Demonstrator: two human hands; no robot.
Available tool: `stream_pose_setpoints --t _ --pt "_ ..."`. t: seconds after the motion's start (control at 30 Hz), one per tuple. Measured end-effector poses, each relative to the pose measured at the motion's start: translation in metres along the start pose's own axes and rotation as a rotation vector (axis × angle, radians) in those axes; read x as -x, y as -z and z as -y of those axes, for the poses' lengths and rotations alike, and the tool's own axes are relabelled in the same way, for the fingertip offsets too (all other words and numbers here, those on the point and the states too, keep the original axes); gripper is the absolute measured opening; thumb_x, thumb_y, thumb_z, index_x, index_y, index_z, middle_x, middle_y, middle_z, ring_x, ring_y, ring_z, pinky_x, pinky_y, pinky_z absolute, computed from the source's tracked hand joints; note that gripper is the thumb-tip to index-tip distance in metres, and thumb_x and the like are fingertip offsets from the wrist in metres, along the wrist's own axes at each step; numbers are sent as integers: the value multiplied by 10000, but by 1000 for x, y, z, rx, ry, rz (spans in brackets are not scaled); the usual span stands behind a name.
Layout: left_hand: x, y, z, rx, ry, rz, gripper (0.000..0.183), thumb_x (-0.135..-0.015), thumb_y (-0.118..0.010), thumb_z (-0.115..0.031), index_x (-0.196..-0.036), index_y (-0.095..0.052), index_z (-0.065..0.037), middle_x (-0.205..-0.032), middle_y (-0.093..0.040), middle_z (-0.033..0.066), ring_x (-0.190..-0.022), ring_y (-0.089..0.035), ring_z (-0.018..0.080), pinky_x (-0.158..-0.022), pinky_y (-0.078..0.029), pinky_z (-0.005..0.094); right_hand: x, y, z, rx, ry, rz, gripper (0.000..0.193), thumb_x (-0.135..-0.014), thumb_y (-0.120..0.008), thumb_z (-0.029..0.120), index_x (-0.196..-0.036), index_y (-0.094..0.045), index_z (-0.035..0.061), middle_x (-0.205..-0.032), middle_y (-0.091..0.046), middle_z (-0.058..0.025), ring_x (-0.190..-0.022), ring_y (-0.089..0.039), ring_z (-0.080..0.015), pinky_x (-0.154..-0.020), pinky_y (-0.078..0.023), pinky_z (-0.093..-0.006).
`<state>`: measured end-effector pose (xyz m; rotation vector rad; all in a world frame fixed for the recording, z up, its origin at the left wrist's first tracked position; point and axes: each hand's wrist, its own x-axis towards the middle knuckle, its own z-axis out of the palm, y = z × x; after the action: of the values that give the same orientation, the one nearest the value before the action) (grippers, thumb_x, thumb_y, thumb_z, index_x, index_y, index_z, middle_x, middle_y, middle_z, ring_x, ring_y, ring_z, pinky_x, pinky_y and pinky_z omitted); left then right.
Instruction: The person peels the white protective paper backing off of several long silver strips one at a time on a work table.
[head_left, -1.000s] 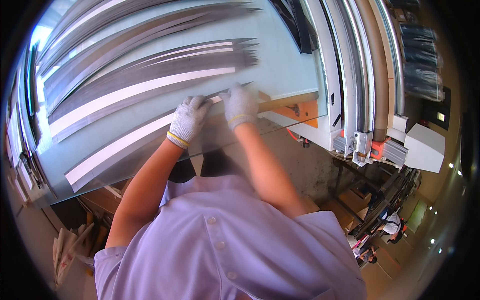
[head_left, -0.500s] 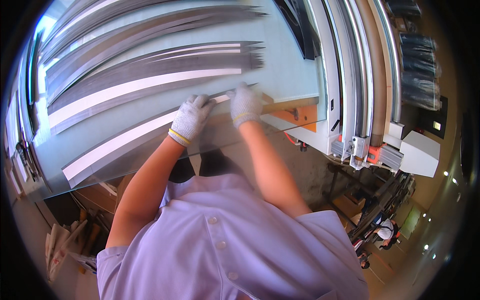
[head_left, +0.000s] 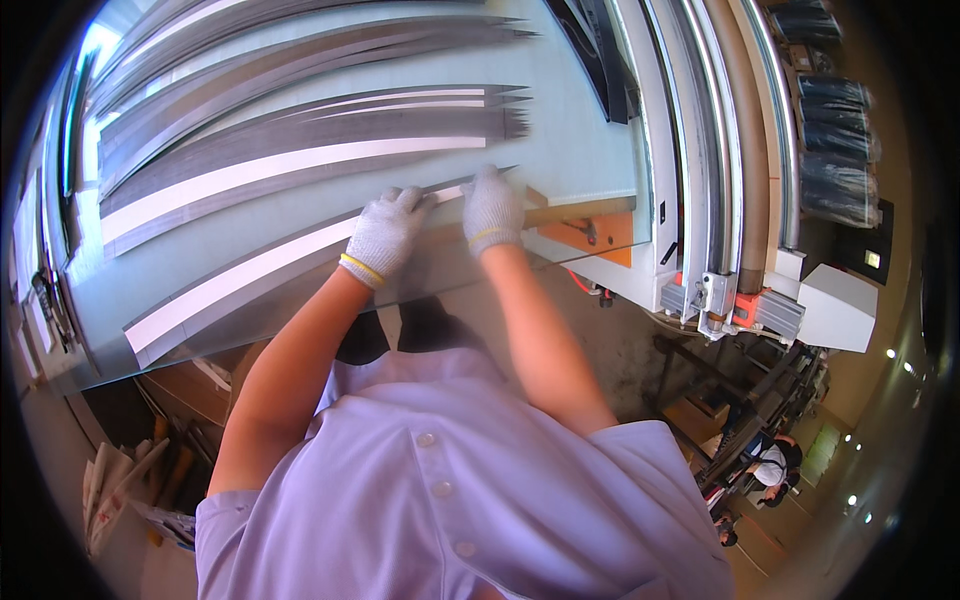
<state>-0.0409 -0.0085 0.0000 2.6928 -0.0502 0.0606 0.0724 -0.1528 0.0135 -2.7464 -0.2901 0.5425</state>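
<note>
Both my hands wear pale knitted gloves with yellow-trimmed cuffs. A long grey strip with a white band along it [head_left: 240, 272] lies near the front edge of the glass-topped table [head_left: 575, 165]. My left hand [head_left: 385, 236] is closed on the strip toward its right part, fingers bent and bunched. At the strip's pointed right end, my right hand [head_left: 493, 210] is closed with its fingers curled over the strip; the fingertips are partly hidden. Behind them lies a stack of similar grey strips [head_left: 400, 128], fanned out at their pointed ends.
More grey strips [head_left: 300, 65] lie farther back. A black angled part [head_left: 597, 60] rests at the far right. Beyond the table's right edge runs a machine with long metal rails [head_left: 725, 170]. Below the edge sits an orange panel [head_left: 590, 240]. People [head_left: 775, 468] are in the distance at lower right.
My hands stay at almost the same places on the strip. The right hand, smeared before, now looks sharper and steadier. The view has shifted slightly.
</note>
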Motion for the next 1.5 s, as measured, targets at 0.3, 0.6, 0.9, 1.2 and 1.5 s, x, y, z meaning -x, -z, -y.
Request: stream_pose_setpoints --t 0.3,0.6,0.9,1.2,1.5 --pt "-24 9 -21 -173 35 95 506 -918 -580 -137 -1416 -602 -228 -1049 -588 107 -950 -643 310 -778 -593 446 10 -7 -15 42 397 -326 107 -877 -687 127 -950 -648 59 -971 -631 -130 -923 -638 -367 -780 -516 -498" --pt "-8 -3 -7 -87 -4 12 456 -876 -617 -144 -1332 -641 -148 -1107 -610 85 -971 -641 305 -808 -580 429 46 -24 -13 -250 462 -518 97 -861 -678 57 -943 -636 88 -909 -604 -113 -885 -606 -357 -766 -502 -470" --pt "-3 -16 3 -25 -17 -46 485 -821 -645 -91 -1305 -659 -130 -1135 -633 87 -964 -640 323 -816 -576 441 48 -40 -17 -100 582 -436 185 -876 -680 149 -1052 -665 94 -939 -581 -98 -864 -602 -346 -747 -501 -470" --pt "-4 -14 3 17 -4 -43 432 -840 -658 -114 -1272 -675 -121 -1161 -648 97 -1005 -647 334 -846 -573 447 38 -39 -14 -287 355 -513 183 -903 -728 256 -951 -634 106 -924 -612 -119 -846 -634 -359 -709 -512 -472" --pt "0 -13 4 30 14 -67 372 -850 -668 -127 -1221 -699 -125 -1123 -648 94 -985 -644 327 -817 -572 442 15 -8 9 -86 56 -89 248 -878 -759 277 -976 -646 79 -999 -662 -134 -935 -681 -379 -753 -548 -504"
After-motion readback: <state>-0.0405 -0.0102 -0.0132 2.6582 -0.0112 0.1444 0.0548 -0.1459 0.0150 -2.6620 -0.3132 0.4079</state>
